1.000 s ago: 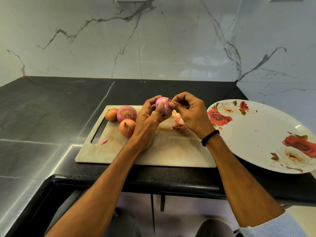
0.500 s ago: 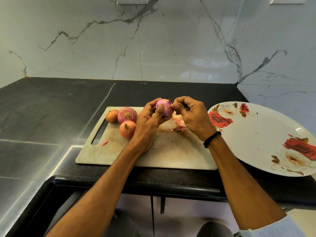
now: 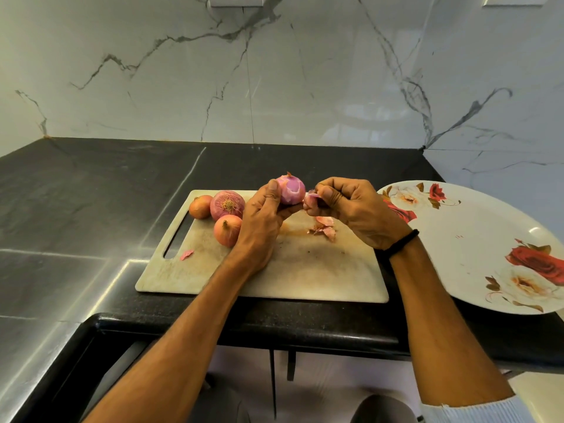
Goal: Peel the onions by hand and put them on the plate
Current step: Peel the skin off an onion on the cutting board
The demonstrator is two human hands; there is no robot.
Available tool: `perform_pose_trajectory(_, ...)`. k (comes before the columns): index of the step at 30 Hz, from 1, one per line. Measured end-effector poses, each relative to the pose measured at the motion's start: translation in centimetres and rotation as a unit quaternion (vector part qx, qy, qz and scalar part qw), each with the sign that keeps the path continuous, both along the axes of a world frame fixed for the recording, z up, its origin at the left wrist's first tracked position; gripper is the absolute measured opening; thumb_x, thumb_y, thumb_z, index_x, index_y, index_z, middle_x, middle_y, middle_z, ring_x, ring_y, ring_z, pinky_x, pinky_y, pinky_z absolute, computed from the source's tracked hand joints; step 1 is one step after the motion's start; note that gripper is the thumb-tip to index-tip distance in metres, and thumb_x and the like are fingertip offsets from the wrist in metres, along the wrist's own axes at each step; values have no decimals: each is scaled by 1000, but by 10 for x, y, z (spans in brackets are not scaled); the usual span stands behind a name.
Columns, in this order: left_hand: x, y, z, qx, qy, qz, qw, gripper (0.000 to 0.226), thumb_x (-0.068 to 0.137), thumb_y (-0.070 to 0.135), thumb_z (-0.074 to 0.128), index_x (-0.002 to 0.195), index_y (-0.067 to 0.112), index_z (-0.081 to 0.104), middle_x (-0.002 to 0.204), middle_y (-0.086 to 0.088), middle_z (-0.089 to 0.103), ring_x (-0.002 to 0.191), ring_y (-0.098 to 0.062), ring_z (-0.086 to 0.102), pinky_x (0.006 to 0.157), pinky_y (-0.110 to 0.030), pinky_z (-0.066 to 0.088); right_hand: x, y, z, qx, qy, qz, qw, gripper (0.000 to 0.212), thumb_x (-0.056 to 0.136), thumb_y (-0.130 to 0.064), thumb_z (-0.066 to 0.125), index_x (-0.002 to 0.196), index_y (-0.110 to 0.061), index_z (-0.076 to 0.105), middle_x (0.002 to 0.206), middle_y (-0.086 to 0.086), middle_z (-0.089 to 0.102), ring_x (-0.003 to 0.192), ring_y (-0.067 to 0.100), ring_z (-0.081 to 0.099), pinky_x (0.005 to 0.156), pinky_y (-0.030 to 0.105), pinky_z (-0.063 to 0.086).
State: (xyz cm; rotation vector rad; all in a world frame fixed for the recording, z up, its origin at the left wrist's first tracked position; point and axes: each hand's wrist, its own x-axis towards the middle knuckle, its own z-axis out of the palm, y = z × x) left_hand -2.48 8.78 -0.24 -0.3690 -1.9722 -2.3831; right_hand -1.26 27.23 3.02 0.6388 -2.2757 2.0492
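Observation:
My left hand [image 3: 262,215] grips a partly peeled purple onion [image 3: 292,189] above the back of the cutting board [image 3: 305,270]. Just to its right, my right hand [image 3: 351,206] pinches a strip of pink onion skin [image 3: 312,200] that has come away from the onion. Three unpeeled onions lie on the board's back left: a small brown one [image 3: 200,206], a large red one [image 3: 227,205] and an orange one [image 3: 227,230]. The white plate with red roses [image 3: 476,245] stands to the right of the board with no onion on it.
Loose skin pieces [image 3: 324,228] lie on the board under my right hand, and one small flake [image 3: 186,254] near the handle slot. The black counter [image 3: 91,193] ends in a front edge close to me. A marble wall rises behind.
My right hand has pulled a strip of skin off the onion and moved slightly right and down. More bare purple onion shows now.

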Motion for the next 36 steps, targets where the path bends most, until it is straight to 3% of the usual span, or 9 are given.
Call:
perform_pose_trajectory(3, 1, 0, 0, 18, -8, -1, 1000, 40, 107, 31, 37, 134, 5, 52, 128, -18, 62, 114, -26, 67, 101, -39, 53, -2, 3, 0, -22, 15, -64, 998, 20, 93, -17, 57, 104, -3, 65, 90, 10, 71, 85, 23, 70, 79, 32, 60)
perform_pose_trajectory(6, 2, 0, 2, 24, -2, -1, 1000, 37, 106, 27, 41, 135, 6, 50, 130, -17, 59, 116, -27, 65, 98, -37, 54, -8, 5, -6, 78, 59, -166, 981, 9, 90, -17, 69, 96, -11, 66, 91, 3, 71, 85, 15, 69, 77, 27, 60)
perform_pose_trajectory(9, 5, 1, 5, 18, 15, 5, 1000, 43, 98, 34, 50, 133, 10, 50, 131, -15, 58, 117, -28, 65, 96, -37, 55, -11, 6, -10, 162, 80, -204, 962, 13, 84, -16, 77, 89, -23, 67, 99, -3, 69, 91, 11, 66, 79, 18, 53)
perform_pose_trajectory(13, 6, 1, 5, 24, 20, 13, 999, 62, 88, 41, 57, 137, 5, 42, 135, -17, 54, 117, -31, 65, 97, -41, 55, -12, 4, -11, 170, 88, -209, 959, 18, 82, -26, 78, 96, -24, 67, 89, -7, 70, 82, 8, 66, 72, 20, 56)
perform_pose_trajectory(17, 5, 2, 4, 26, 22, 23, 999, 64, 87, 40, 59, 136, 4, 40, 135, -16, 54, 115, -27, 66, 97, -41, 56, -8, -2, -11, 173, 116, -204, 957, 28, 81, -35, 77, 103, -20, 68, 81, -5, 68, 75, 8, 64, 62, 16, 54)
perform_pose_trajectory(21, 4, 2, 4, 19, 30, 22, 999, 64, 85, 42, 59, 135, 5, 40, 130, -15, 57, 110, -24, 69, 96, -39, 56, -9, -7, -9, 155, 138, -200, 958, 34, 75, -43, 78, 101, -23, 68, 96, -2, 66, 84, 12, 63, 69, 18, 56)
perform_pose_trajectory(26, 3, 1, 3, 24, 16, 7, 1000, 53, 90, 40, 55, 132, 8, 44, 127, -13, 58, 110, -25, 69, 95, -40, 57, -10, -20, -12, 164, 184, -201, 948, 41, 71, -36, 86, 103, -22, 64, 104, -1, 60, 86, 9, 62, 71, 12, 54)
perform_pose_trajectory(30, 0, 0, 2, 62, -10, -18, 998, 21, 106, 22, 42, 124, 12, 49, 128, -18, 56, 110, -30, 68, 94, -38, 57, -11, -21, -14, 154, 201, -205, 945, 32, 77, -25, 83, 101, -26, 61, 105, -2, 60, 90, 11, 62, 75, 11, 53)
perform_pose_trajectory(36, 1, -1, 1, 40, 16, -14, 999, 23, 103, 16, 48, 125, 12, 47, 126, -16, 59, 112, -30, 67, 92, -37, 58, -10, -20, -12, 144, 200, -188, 951, 36, 76, -25, 84, 104, -24, 61, 108, 0, 62, 93, 12, 62, 76, 11, 53)
